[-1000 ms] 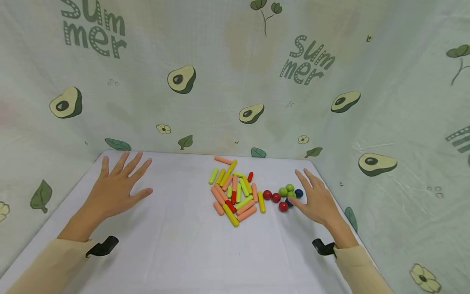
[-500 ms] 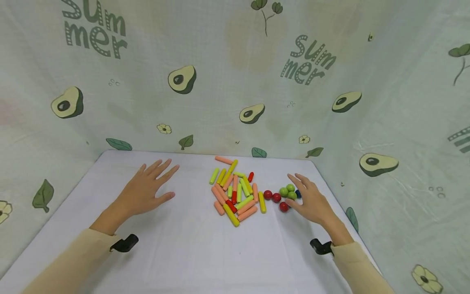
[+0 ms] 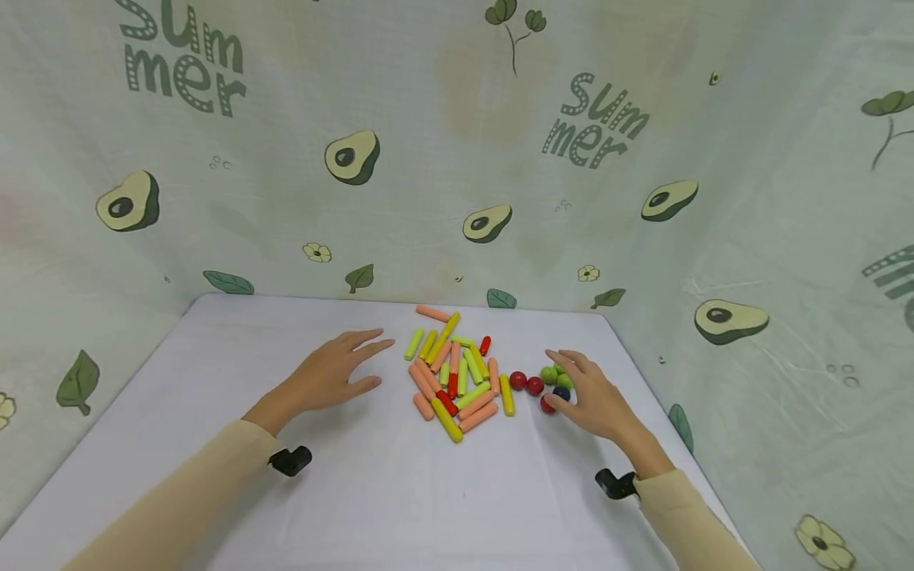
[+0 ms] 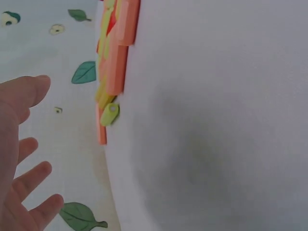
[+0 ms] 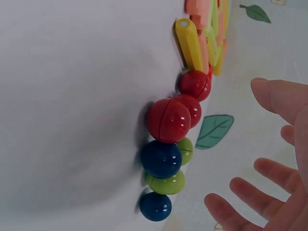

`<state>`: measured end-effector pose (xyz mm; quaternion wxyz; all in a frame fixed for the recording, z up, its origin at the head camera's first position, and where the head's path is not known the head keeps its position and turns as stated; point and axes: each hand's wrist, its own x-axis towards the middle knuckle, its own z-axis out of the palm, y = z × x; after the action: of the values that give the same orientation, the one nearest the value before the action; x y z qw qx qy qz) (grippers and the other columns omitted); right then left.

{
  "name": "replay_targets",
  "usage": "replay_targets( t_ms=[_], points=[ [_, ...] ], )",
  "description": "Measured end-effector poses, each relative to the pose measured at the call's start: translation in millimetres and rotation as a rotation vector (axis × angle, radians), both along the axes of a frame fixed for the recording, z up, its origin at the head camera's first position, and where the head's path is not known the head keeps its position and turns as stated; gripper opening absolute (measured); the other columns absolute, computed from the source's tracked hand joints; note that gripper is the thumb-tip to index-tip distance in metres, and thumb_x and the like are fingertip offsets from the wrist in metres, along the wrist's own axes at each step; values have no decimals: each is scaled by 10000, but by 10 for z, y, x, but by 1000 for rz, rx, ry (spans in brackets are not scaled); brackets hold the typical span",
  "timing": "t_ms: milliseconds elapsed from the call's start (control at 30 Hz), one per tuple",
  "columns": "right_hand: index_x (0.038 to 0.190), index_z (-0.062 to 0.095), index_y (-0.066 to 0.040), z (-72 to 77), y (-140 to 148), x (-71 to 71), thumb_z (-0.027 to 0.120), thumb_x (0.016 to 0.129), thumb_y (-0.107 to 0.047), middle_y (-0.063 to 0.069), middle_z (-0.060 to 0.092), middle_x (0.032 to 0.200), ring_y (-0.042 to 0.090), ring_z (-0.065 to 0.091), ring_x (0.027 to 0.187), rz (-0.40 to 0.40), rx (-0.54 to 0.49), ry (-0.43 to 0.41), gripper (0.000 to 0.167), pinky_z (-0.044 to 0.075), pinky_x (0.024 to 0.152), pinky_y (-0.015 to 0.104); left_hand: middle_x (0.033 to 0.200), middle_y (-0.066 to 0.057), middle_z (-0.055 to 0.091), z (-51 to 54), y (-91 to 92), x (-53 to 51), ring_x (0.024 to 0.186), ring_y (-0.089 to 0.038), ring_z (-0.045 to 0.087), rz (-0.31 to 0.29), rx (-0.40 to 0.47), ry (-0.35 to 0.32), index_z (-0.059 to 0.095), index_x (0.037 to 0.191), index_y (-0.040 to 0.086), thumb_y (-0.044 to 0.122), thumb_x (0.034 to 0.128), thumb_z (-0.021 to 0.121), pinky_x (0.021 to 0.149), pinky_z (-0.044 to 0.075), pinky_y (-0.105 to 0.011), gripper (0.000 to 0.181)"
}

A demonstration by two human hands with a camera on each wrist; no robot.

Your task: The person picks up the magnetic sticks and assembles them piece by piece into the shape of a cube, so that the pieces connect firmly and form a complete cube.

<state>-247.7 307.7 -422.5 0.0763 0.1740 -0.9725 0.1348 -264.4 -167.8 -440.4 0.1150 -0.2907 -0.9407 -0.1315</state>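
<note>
The left hand (image 3: pixel 324 373) hovers over the table left of a cluster of coloured sticks, fingers spread, holding nothing. Pink, yellow, green and red sticks lie in a loose pile; a yellow stick (image 3: pixel 447 420) is at its near edge. The right hand (image 3: pixel 596 400) hangs above several small balls with its fingers apart, partly covering them in the head view. Red balls (image 3: pixel 517 381), green balls (image 3: pixel 548 375) and a blue ball (image 3: pixel 562 392) show there. In the right wrist view two blue balls (image 5: pixel 161 159) appear beside the red and green ones, none touched by the fingers.
A white-covered table (image 3: pixel 400 507) lies under everything. Behind it and at both sides hangs a pale cloth (image 3: pixel 414 182) printed with avocados, leaves and lettering. Each wrist wears a small black device, the left one (image 3: pixel 290 461) and the right one (image 3: pixel 616 484).
The left hand has moved right across the table towards the sticks, turning its fingers rightward. The right hand has shifted slightly left and nearer, over the balls. Sticks and balls lie as before.
</note>
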Motion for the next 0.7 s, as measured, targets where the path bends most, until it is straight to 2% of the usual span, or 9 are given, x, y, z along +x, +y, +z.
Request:
replay_targets(
  t_ms=[200,433,700],
  points=[
    [1608,461,-184,-36,-26,-39,826,943,-290,202,477,1568,460,501,1384,17,-36,-6,766,497,1006,709,1615,-72,493,-90,220,-150,1476,-326,464,-57,36,-95,586,1525,225,347,975,791,1157,441,-570,599],
    [1556,531,-177,-138,-35,-73,838,938,-259,174,546,1476,397,581,1299,36,-56,-7,695,524,1026,637,1535,-38,556,-201,455,-280,1442,-292,497,-120,7,-145,643,1464,218,305,987,781,1170,442,-515,504],
    [1479,606,-126,-218,-49,-89,854,921,-210,168,601,1393,369,635,1185,59,-88,1,616,544,1012,607,1467,-2,607,-346,578,-368,1406,-247,506,-155,28,-192,704,1382,210,203,994,766,1175,443,-461,393]
  ],
)
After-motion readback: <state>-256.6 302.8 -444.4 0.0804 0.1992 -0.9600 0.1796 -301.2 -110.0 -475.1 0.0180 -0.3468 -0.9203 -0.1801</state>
